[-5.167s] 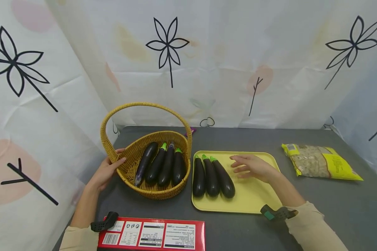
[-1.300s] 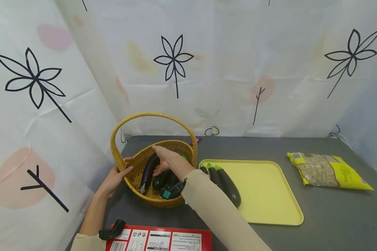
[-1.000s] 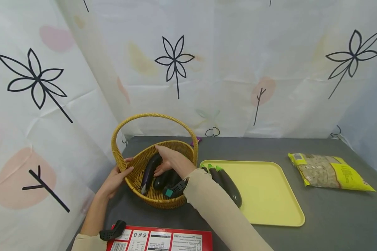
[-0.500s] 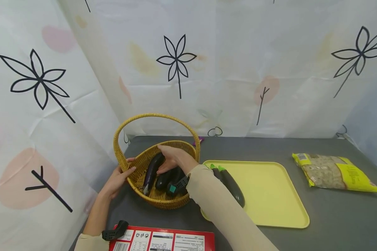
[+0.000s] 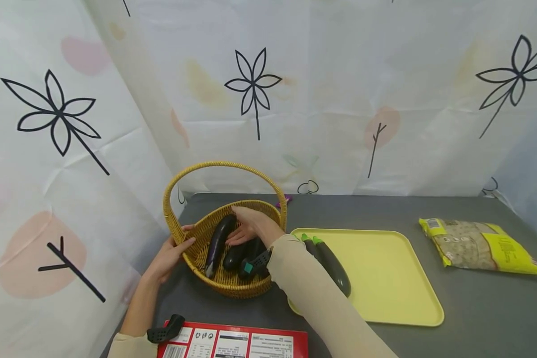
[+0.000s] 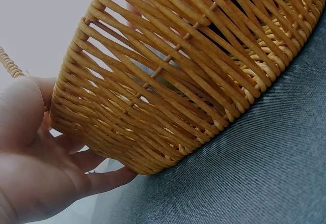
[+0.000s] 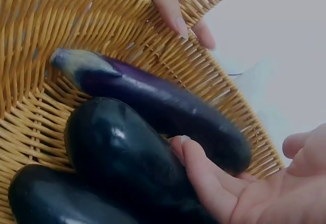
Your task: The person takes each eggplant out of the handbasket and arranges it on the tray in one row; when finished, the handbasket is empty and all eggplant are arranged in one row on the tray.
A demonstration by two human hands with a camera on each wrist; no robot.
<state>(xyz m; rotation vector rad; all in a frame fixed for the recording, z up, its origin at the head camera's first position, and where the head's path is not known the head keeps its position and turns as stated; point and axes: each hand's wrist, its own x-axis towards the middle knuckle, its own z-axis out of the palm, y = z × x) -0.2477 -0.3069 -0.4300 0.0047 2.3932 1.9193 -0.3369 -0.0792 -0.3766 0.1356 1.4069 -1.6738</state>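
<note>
On the left of the table stands a wicker basket point(image 5: 233, 292) with a tall arched handle and several eggplants inside. My left hand point(image 5: 164, 259) grips its left rim, thumb inside the edge and fingers against the outer weave. Inside the basket, my right hand point(image 5: 250, 224) reaches down between two eggplants. The right wrist view has its fingers point(image 7: 206, 178) touching the dark glossy eggplant point(image 7: 119, 142), with the thumb apart. Beyond lies the purple eggplant point(image 7: 158, 94) with a pale cap. My right wrist and sleeve hide part of the basket's contents.
Right of the basket lies a yellow tray point(image 5: 394, 278) with eggplants point(image 5: 333, 268), partly under the right sleeve. Further right is a yellow bag point(image 5: 479, 246). A red box point(image 5: 232, 340) sits at the front edge. Patterned curtains point(image 5: 331, 99) enclose the table.
My right hand has moved from above the tray leftward into the basket, where it has stayed, its fingers now straighter. The left hand keeps its grip. The head view has tilted and shifted slightly.
</note>
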